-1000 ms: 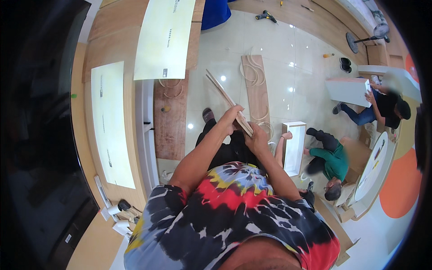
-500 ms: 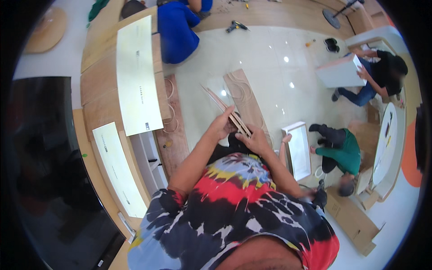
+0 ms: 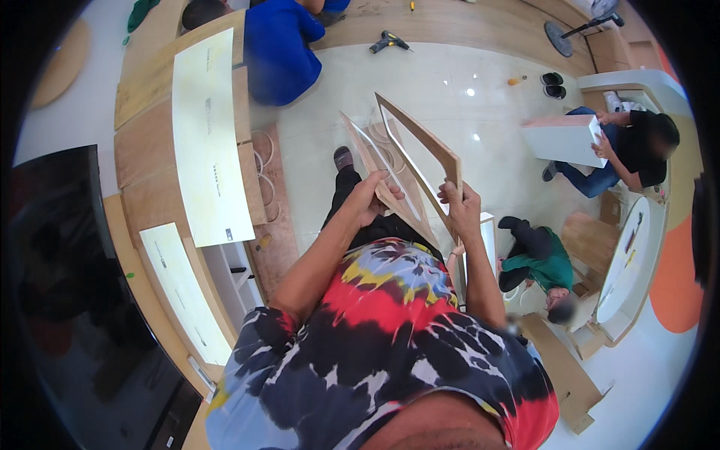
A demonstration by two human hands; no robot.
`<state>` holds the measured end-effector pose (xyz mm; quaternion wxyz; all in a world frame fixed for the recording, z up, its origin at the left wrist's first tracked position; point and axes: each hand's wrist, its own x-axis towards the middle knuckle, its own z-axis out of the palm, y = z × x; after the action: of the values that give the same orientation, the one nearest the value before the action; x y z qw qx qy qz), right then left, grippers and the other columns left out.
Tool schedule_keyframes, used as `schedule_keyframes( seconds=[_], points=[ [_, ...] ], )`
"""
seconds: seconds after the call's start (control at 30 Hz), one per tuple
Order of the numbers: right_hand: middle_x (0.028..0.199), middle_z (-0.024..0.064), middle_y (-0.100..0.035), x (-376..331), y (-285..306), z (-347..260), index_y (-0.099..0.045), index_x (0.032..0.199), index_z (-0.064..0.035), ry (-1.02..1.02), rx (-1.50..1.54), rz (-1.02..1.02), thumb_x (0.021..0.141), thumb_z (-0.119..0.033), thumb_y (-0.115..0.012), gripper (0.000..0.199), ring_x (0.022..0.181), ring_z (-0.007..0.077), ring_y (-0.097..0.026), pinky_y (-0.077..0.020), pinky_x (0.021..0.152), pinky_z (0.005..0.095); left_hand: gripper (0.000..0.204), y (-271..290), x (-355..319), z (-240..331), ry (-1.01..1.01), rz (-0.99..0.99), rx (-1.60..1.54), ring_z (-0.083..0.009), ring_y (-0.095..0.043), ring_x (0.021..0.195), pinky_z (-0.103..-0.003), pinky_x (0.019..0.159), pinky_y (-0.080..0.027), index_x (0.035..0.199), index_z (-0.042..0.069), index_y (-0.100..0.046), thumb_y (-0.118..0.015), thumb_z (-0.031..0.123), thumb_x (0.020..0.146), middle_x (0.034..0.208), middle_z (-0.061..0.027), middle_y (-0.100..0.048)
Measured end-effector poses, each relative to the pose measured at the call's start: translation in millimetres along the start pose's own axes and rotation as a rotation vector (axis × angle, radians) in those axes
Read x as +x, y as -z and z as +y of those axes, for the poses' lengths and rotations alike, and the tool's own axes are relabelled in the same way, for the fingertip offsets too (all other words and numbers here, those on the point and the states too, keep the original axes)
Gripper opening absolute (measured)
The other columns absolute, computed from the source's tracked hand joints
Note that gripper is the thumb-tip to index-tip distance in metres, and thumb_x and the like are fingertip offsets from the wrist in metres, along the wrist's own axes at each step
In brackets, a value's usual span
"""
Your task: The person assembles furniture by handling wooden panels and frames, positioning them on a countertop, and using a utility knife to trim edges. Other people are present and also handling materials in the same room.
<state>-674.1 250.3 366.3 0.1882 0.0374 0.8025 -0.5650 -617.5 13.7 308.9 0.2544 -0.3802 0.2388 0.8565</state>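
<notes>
My left hand is closed on the lower part of a thin wooden panel that slants away from me, a long white strip running along its face. Closed too, my right hand grips the edge of a second wooden panel, which has an angular outline and a white inner edge. The two panels stand apart in a V over my lap. Behind them, a wooden board with curved lines lies on the tile floor, largely covered by the panels.
Left are wooden boards topped by long white panels and a large black screen. A cordless drill lies ahead. At right, one person holds a white box; another in green bends low. A person in blue is upper left.
The panels, held close together before, are now spread apart. My right hand has moved right and up with one panel. A dark shoe now shows beyond my left hand.
</notes>
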Motion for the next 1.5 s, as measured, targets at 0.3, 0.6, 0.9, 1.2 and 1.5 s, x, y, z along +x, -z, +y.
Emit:
schedule_keyframes(
  seconds=[0.3, 0.6, 0.9, 1.2, 1.5],
  points=[
    [0.099, 0.0164, -0.068, 50.1, -53.6, -68.9, -0.065, 0.119, -0.0008, 0.367, -0.543, -0.132, 0.078, -0.033, -0.085, 0.056, 0.095, 0.0326, -0.069, -0.0537, 0.086, 0.0403, 0.058, -59.9, 36.2, 102.8, -0.025, -0.120, 0.106, -0.0279, -0.068, 0.103, -0.046, 0.094, -0.054, 0.129, 0.008, -0.055, -0.052, 0.059, 0.101, 0.111, -0.0139, -0.067],
    [0.101, 0.0193, -0.065, 134.7, -60.2, -107.7, -0.061, 0.115, -0.0018, 0.403, -0.571, 0.055, 0.085, -0.011, -0.074, 0.033, 0.091, 0.0414, -0.067, -0.0548, 0.077, 0.0466, 0.057, -113.4, 77.1, 186.8, 0.024, -0.189, 0.253, -0.0277, -0.068, 0.106, -0.045, 0.102, -0.049, 0.110, 0.011, -0.062, -0.051, 0.066, 0.098, 0.110, -0.0138, -0.070],
    [0.101, 0.0229, -0.068, 280.9, 0.1, -106.7, -0.063, 0.120, 0.0009, 0.417, -0.432, -0.031, 0.090, -0.011, -0.069, 0.033, 0.093, 0.0428, -0.067, -0.0545, 0.080, 0.0472, 0.051, -198.7, 181.6, 246.0, 0.005, -0.099, 0.197, -0.0278, -0.067, 0.101, -0.047, 0.096, -0.050, 0.094, 0.015, -0.062, -0.053, 0.065, 0.097, 0.101, -0.0119, -0.070],
    [0.103, 0.0234, -0.067, 424.2, 116.3, -141.7, -0.062, 0.125, -0.0008, 0.486, -0.468, -0.291, 0.089, -0.011, -0.066, 0.038, 0.094, 0.0428, -0.066, -0.0537, 0.081, 0.0483, 0.062, -313.6, 259.3, 278.9, -0.046, -0.047, 0.022, -0.0292, -0.064, 0.110, -0.049, 0.104, -0.046, 0.112, 0.007, -0.061, -0.051, 0.066, 0.097, 0.114, -0.0125, -0.068],
    [0.094, 0.0236, -0.069, 542.6, 143.2, -177.0, -0.068, 0.110, 0.0004, 0.358, -0.548, -0.258, 0.085, -0.014, -0.072, 0.029, 0.089, 0.0430, -0.067, -0.0536, 0.079, 0.0471, 0.073, -316.9, 317.4, 347.5, -0.171, 0.204, 0.036, -0.0319, -0.064, 0.116, -0.046, 0.100, -0.049, 0.141, -0.001, -0.046, -0.065, 0.054, 0.096, 0.130, -0.0169, -0.065]
  ],
)
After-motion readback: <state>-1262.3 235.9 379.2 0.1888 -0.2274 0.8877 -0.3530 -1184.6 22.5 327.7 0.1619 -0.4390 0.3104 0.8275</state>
